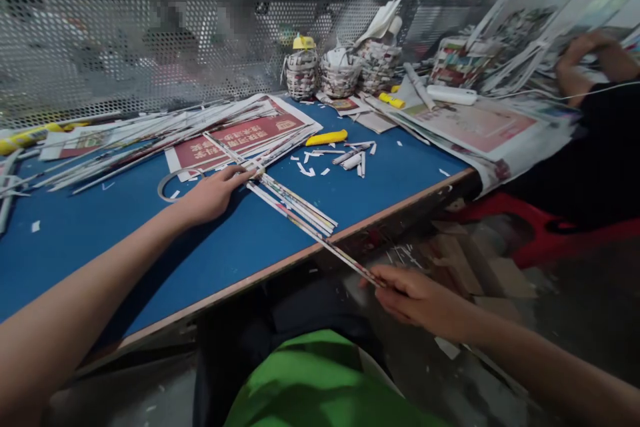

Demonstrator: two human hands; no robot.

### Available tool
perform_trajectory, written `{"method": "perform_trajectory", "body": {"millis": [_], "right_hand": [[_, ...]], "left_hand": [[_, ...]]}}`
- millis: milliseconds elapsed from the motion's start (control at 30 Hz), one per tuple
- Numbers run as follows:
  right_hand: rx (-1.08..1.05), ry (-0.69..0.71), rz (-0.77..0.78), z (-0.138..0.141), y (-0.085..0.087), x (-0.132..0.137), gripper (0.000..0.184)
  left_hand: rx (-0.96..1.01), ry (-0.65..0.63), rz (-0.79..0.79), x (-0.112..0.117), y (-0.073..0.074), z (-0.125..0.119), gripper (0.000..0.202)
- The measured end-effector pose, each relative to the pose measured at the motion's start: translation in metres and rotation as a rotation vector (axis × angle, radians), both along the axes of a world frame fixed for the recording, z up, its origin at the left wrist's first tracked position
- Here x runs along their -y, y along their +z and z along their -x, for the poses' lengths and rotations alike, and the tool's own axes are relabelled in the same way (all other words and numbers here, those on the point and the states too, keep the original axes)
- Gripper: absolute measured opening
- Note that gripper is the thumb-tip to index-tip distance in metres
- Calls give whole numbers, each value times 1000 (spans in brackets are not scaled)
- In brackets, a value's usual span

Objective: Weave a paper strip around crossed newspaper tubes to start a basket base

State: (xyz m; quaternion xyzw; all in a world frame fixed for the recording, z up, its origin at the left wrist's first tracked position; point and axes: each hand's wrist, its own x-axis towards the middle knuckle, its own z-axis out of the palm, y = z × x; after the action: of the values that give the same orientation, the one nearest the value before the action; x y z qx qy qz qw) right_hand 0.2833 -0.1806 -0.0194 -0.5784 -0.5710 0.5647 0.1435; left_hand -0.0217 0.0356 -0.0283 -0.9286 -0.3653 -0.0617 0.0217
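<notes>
Jutting past the desk (210, 247), one paper stick (345, 257) is gripped at its end by the right hand (413, 297); the crossed sticks (317, 219) are steadied by the left hand (220, 192), presumably against slipping; whether its fingers pinch cannot be told.

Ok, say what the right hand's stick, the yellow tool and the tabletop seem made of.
Stick: probably rolled paper, matte, white with print-like coloured patches. Yellow tool: likely plastic, smooth, evenly coloured. Tabletop: uniform blue, dull surface; its material unclear.
</notes>
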Motion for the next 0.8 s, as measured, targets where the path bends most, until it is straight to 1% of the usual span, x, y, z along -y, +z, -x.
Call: {"method": "perform_trajectory", "body": {"millis": [67,167,200,233,300,333,367,400,467,500,533,567,633,700,733,767,800], "right_hand": [[-66,-49,-33,4,-3,-2,36],[-206,-48,-72,4,-4,-5,46],[-271,-39,-79,3,-3,-6,44],[-337,-23,-83,1,-2,-6,38],[-446,-22,-154,-3,3,-8,25],[-476,-35,-225,-4,7,-9,25],[-496,-74,-338,-5,12,-10,27],[-503,-114,-459,-5,17,-12,27],[-511,-183,-712,-2,27,-20,20],[-510,-196,-825,0,32,-27,15],[-500,-169,-918,3,38,-36,12],[-478,-168,-1039,7,43,-46,12],[-401,-208,-1288,14,54,-72,10],[-285,-250,-1420,20,67,-100,5],[-243,-227,-1453,22,73,-113,6],[-194,-181,-1431,23,80,-126,7],[-189,-160,-1419,23,87,-137,7]], "left_hand": [[43,17,-4,-3,1,3,55],[55,98,-22,1,7,1,57],[38,140,-28,4,9,0,58],[8,187,-35,8,12,-2,60],[-73,303,-63,16,17,-6,59],[-113,355,-86,20,20,-8,56],[-152,388,-107,24,23,-11,51],[-186,403,-129,28,26,-13,44],[-227,414,-200,34,36,-17,33],[-233,416,-247,36,42,-20,29],[-231,418,-296,37,49,-22,27],[-230,422,-334,38,56,-25,27],[-226,437,-376,37,72,-31,28],[-225,435,-410,34,89,-35,28],[-233,434,-425,32,97,-36,27],[-242,429,-441,30,105,-37,27],[-245,438,-462,28,112,-37,28]]}}
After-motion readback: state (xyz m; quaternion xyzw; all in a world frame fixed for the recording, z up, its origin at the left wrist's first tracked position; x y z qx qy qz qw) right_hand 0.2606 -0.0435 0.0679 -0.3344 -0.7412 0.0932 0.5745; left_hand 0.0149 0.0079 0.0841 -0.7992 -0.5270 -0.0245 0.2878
